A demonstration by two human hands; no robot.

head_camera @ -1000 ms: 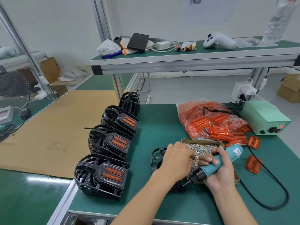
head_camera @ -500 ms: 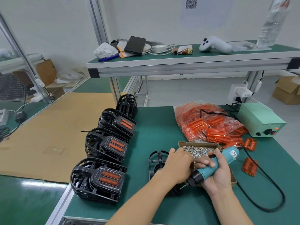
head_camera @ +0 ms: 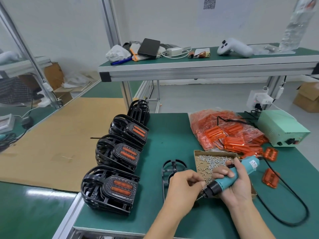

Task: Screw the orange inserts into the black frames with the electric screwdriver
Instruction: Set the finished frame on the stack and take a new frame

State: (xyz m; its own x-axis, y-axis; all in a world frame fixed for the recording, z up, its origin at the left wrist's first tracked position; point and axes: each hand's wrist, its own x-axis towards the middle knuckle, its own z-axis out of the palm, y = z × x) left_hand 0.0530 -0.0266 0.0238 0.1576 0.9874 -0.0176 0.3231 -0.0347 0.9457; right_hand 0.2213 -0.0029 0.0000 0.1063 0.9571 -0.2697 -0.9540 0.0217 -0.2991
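1. Right hand [head_camera: 239,185], nearest the viewer, with its fingers wrapped round the teal electric screwdriver [head_camera: 229,178]; the black nose and bit point down and left toward the left hand. A white label on the tool's rear end carries blue print, too small to read.
2. Left hand [head_camera: 183,188], its fingers curled and thumb and forefinger pinched together just beside the bit; what they pinch cannot be made out. The hand lies over the near part of the open black frame [head_camera: 172,168] lying flat on the green worktop [head_camera: 165,135].
3. Cardboard tray of small silver screws [head_camera: 212,161], just behind both hands and partly under the right one.
4. Black cable [head_camera: 293,219] looping from the screwdriver across the right of the worktop.
5. Loose orange inserts [head_camera: 270,178] to the right of the tray; behind them a clear bag of orange inserts [head_camera: 222,133].
6. Row of stacked black frames with orange inserts fitted [head_camera: 110,188], along the worktop's left edge, running from near to far.
7. Pale green power unit [head_camera: 281,128] at the far right; its front lettering is illegible.
8. Raised shelf [head_camera: 207,66] holding a black device [head_camera: 149,48], a white charger [head_camera: 174,51] and a white controller [head_camera: 233,48].
9. QR code sheet [head_camera: 209,2] on the wall.
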